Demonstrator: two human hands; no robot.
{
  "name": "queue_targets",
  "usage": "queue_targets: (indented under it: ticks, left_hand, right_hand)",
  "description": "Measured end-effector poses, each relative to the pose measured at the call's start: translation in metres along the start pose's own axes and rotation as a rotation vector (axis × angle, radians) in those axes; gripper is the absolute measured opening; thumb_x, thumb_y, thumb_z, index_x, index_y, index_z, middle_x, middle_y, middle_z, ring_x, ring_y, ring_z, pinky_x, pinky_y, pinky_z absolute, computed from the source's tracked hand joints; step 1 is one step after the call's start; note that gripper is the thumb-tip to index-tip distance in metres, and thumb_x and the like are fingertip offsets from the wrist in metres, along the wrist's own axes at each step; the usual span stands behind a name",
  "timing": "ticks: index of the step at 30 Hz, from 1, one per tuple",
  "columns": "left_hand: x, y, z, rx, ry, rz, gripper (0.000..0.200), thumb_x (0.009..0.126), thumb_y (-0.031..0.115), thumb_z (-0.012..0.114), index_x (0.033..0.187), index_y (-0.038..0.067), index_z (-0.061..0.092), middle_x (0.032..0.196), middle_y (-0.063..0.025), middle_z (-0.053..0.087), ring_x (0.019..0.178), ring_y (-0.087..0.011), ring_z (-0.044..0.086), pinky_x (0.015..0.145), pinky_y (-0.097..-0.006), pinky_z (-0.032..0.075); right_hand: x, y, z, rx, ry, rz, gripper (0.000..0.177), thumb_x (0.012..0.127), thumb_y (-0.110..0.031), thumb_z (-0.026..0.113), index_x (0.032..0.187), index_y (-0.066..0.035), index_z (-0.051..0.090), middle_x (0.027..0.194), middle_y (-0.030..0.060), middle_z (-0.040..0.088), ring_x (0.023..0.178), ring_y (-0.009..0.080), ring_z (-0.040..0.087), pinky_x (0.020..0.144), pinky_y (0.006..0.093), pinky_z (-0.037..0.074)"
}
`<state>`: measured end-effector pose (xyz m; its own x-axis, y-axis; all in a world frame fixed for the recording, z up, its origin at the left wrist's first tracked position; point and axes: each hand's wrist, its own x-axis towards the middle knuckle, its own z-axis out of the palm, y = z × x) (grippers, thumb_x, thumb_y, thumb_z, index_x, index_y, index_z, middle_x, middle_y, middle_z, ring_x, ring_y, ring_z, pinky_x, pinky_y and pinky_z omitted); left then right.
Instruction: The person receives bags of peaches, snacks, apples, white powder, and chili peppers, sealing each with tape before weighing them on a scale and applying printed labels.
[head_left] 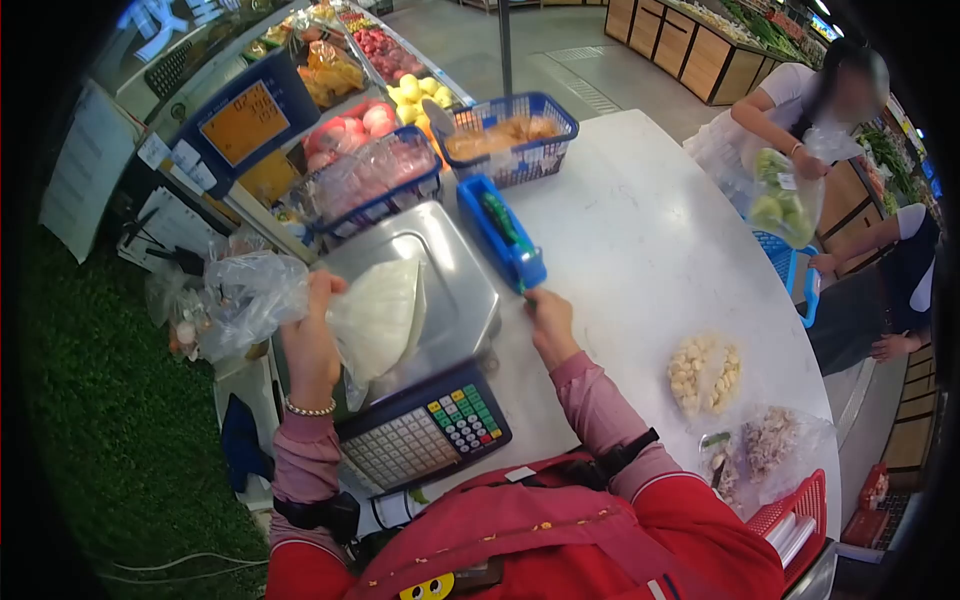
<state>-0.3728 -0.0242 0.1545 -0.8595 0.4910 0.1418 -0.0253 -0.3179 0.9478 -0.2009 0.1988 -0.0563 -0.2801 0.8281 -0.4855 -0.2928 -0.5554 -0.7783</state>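
My left hand [313,345] is closed round the gathered neck of a clear plastic bag [378,310]. White contents fill its lower part, which rests on the steel scale plate [455,300]; the loose top of the bag [250,290] sticks out left of my fist. At the near end of a blue tape dispenser [505,240] with a green roll, my right hand [550,322] is closed in a pinch. A bit of green tape shows by its fingertips. The scale's keypad [465,418] lies between my forearms.
Blue baskets [510,140] of produce and packs stand behind the scale, beside its lit display [245,122]. Bagged garlic cloves [703,375], other bags [770,440] and a red basket [800,520] sit at right. Across the counter [640,220], a person [790,110] holds bagged green produce [785,200]; another stands near a blue basket [800,275].
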Motion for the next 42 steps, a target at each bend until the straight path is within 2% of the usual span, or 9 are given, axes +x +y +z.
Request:
queue_targets:
  ticks: [7,9,13,23,28,34,37,39,42]
  left_hand:
    - [0.019,0.028,-0.053,1.037,-0.373,0.531,0.018,0.093,0.022,0.065,0.086,0.006,0.059,0.076,0.0010,0.055,0.069,-0.0105,0.053,0.065,-0.0255,0.044]
    - [0.011,0.034,-0.038,0.563,-0.096,-0.160,0.018,0.094,0.024,0.065,0.087,0.008,0.059,0.077,0.0024,0.057,0.066,-0.0069,0.053,0.056,-0.0224,0.042]
    - [0.011,0.030,-0.042,0.179,-0.145,-0.171,0.016,0.094,0.026,0.064,0.091,0.011,0.059,0.078,0.0036,0.058,0.064,-0.0039,0.053,0.050,-0.0192,0.039]
    - [-0.009,0.024,-0.067,0.380,-0.462,0.310,0.014,0.089,0.007,0.065,0.097,0.007,0.054,0.096,-0.0023,0.056,0.089,-0.0131,0.059,0.078,-0.0271,0.050]
    - [0.002,0.034,-0.072,0.612,-0.574,0.587,0.018,0.078,0.008,0.068,0.093,0.005,0.058,0.089,-0.0064,0.056,0.082,-0.0209,0.061,0.072,-0.0318,0.050]
    - [0.029,0.047,-0.070,0.971,-0.860,1.052,0.015,0.075,0.014,0.064,0.087,0.005,0.060,0.083,-0.0077,0.058,0.075,-0.0250,0.060,0.066,-0.0352,0.050]
    - [0.028,0.032,-0.083,0.752,-0.811,0.600,0.014,0.081,0.012,0.071,0.092,0.007,0.064,0.079,-0.0048,0.058,0.064,-0.0161,0.057,0.056,-0.0286,0.046]
    - [0.019,0.048,-0.071,0.480,-0.482,-0.331,0.019,0.094,0.021,0.061,0.083,0.005,0.059,0.074,-0.0007,0.056,0.061,-0.0075,0.054,0.049,-0.0238,0.040]
    - [0.015,0.038,-0.065,0.084,-0.304,-0.601,0.020,0.093,0.023,0.064,0.084,0.005,0.061,0.069,0.0013,0.055,0.051,-0.0042,0.044,0.042,-0.0188,0.028]
  right_hand:
    - [-0.092,-0.075,0.059,-0.168,-0.423,-0.563,0.010,0.088,-0.010,0.063,0.085,-0.001,0.062,0.083,0.0020,0.060,0.076,0.0095,0.054,0.074,0.0247,0.045]
    - [-0.132,-0.115,0.100,-0.310,-0.914,-0.554,0.007,0.088,-0.008,0.064,0.085,-0.002,0.062,0.082,-0.0002,0.059,0.074,0.0091,0.055,0.072,0.0246,0.046]
    - [-0.206,-0.109,0.163,-0.805,-1.525,-0.704,0.008,0.084,-0.007,0.069,0.084,-0.003,0.061,0.083,0.0049,0.061,0.069,0.0148,0.059,0.062,0.0286,0.048]
    - [-0.171,-0.082,0.214,-0.705,-1.079,-1.751,0.019,0.071,-0.001,0.065,0.089,-0.006,0.068,0.082,0.0104,0.059,0.070,0.0298,0.059,0.060,0.0387,0.048]
    - [-0.159,-0.086,0.218,-0.819,-1.459,-0.580,0.053,0.082,0.009,0.055,0.133,-0.006,0.054,0.106,0.0086,0.069,0.102,0.0168,0.063,0.092,0.0328,0.047]
    - [-0.150,-0.066,0.230,-0.699,-1.695,-0.712,0.050,0.086,0.000,0.060,0.135,-0.002,0.051,0.120,0.0088,0.064,0.107,0.0175,0.060,0.096,0.0305,0.045]
    - [-0.160,-0.062,0.205,-0.571,-1.464,-0.648,0.048,0.088,-0.005,0.061,0.134,0.000,0.051,0.123,0.0111,0.062,0.108,0.0170,0.059,0.096,0.0313,0.045]
    - [-0.170,-0.054,0.192,-0.397,-1.299,-0.473,0.037,0.086,-0.008,0.064,0.122,0.002,0.056,0.113,0.0098,0.064,0.101,0.0154,0.060,0.090,0.0317,0.049]
    - [-0.197,-0.070,0.183,-0.630,-1.124,-1.038,0.018,0.084,-0.005,0.068,0.095,-0.002,0.054,0.089,0.0077,0.056,0.080,0.0188,0.062,0.071,0.0319,0.052]
